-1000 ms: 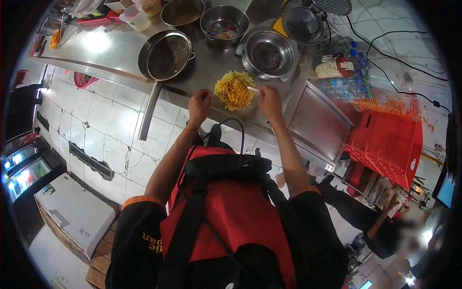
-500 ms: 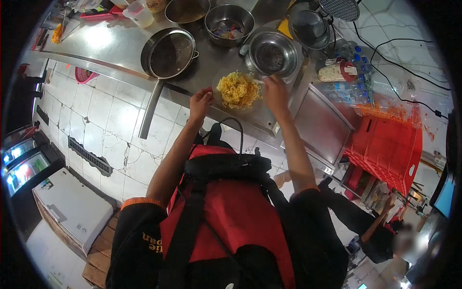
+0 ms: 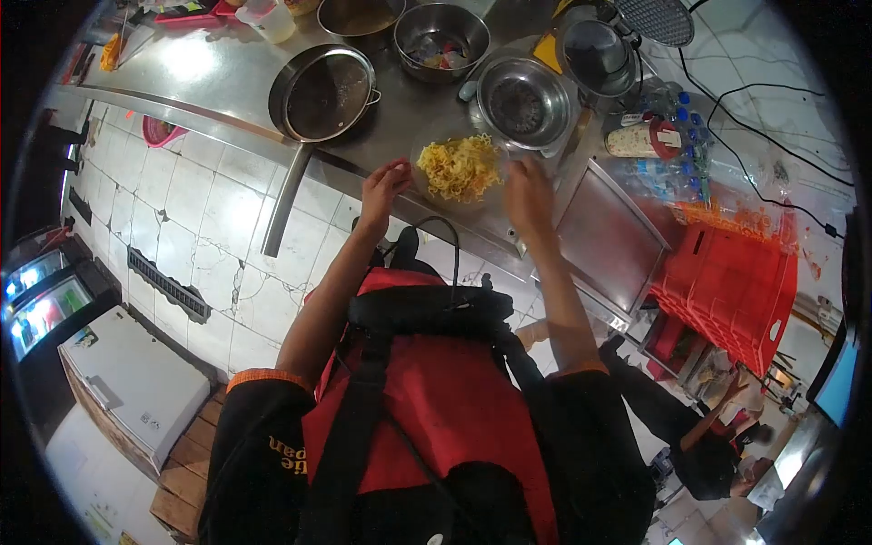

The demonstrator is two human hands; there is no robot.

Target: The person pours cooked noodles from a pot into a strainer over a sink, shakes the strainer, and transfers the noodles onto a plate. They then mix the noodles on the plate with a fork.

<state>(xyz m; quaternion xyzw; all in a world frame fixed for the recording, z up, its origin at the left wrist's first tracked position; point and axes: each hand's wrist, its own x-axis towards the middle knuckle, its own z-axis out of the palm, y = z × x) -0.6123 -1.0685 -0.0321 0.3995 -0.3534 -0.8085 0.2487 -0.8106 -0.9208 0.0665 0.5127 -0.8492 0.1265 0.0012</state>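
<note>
Yellow noodles (image 3: 459, 169) lie heaped in a clear, see-through bowl (image 3: 423, 193) near the front edge of the steel counter. At the bowl's left rim, my left hand (image 3: 385, 186) is closed, with its fingertips pinching the edge. My right hand (image 3: 529, 193) is closed to the right of the noodles. Whatever it grips is hidden by the fingers and too blurred to name. Just behind the noodles stands a shiny metal bowl (image 3: 523, 102).
A long-handled pan (image 3: 313, 136) stands left, its handle overhanging the counter edge. Behind are a metal bowl with small packets (image 3: 442, 41) and another pan (image 3: 360, 14). To the right are bottles (image 3: 658, 173), a red-lidded jar (image 3: 636, 141), a red crate (image 3: 727, 282) and another person (image 3: 695, 445).
The noodles now lie in a different, looser-looking heap. My right hand has shifted slightly down, and the light-coloured thing that stuck out toward the noodles no longer shows clearly. My left hand stays at the rim.
</note>
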